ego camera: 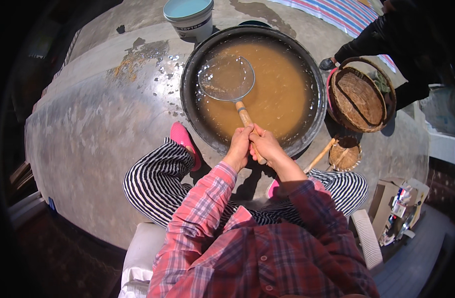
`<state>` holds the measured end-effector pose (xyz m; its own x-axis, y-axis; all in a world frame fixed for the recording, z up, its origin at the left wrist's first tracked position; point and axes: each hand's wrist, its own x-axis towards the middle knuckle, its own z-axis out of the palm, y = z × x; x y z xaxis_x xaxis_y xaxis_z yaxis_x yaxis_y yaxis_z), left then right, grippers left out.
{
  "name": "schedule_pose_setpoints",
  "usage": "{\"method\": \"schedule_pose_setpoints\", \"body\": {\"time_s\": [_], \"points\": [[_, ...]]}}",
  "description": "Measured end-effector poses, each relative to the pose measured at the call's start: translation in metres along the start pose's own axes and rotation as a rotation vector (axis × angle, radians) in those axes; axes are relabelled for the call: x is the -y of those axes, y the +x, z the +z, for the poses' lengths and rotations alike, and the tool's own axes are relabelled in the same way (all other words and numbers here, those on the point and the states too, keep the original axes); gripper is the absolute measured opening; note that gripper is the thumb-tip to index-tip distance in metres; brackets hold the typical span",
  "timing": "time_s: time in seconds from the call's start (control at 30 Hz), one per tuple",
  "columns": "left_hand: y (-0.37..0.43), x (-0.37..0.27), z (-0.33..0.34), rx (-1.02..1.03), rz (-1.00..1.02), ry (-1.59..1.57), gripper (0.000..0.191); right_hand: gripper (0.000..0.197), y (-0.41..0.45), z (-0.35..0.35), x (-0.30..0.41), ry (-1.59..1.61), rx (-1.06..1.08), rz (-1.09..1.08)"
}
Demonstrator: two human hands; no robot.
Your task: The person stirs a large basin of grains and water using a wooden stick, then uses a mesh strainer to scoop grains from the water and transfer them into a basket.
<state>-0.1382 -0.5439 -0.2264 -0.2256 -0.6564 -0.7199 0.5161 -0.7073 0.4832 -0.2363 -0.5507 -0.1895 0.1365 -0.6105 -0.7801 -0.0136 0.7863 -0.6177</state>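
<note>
Both my left hand (pixel 239 146) and my right hand (pixel 265 143) are closed around the wooden handle (pixel 245 114) of a round wire-mesh skimmer. The skimmer's mesh head (pixel 227 76) lies at the left part of a large black tub (pixel 186 108), at or just under the surface of the cloudy brown water (pixel 277 89). A few small tan bits gather at the lower left of the mesh, and the wet mesh glints. Pale specks float on the water, mostly along the tub's wall. The handle's butt end sticks out below my hands, over the tub's near rim.
A white bucket (pixel 197 28) with pale blue contents stands behind the tub. Wicker baskets (pixel 359 97) sit at right, beside a person in dark clothes (pixel 391 41). Nearer me are a small woven scoop (pixel 344 154) and a cardboard box (pixel 387 201). Spilled grain (pixel 126 70) lies on the concrete floor.
</note>
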Motion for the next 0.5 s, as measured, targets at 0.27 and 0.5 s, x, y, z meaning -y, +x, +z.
{"method": "schedule_pose_setpoints", "body": {"time_s": [0.27, 0.5], "points": [[0.037, -0.034, 0.016, -0.024, 0.005, 0.130, 0.025, 0.022, 0.025, -0.004, 0.027, 0.186, -0.036, -0.077], [0.057, -0.047, 0.058, -0.104, 0.043, 0.369, 0.029, 0.024, 0.038, -0.032, 0.033, 0.402, -0.045, -0.170]]}}
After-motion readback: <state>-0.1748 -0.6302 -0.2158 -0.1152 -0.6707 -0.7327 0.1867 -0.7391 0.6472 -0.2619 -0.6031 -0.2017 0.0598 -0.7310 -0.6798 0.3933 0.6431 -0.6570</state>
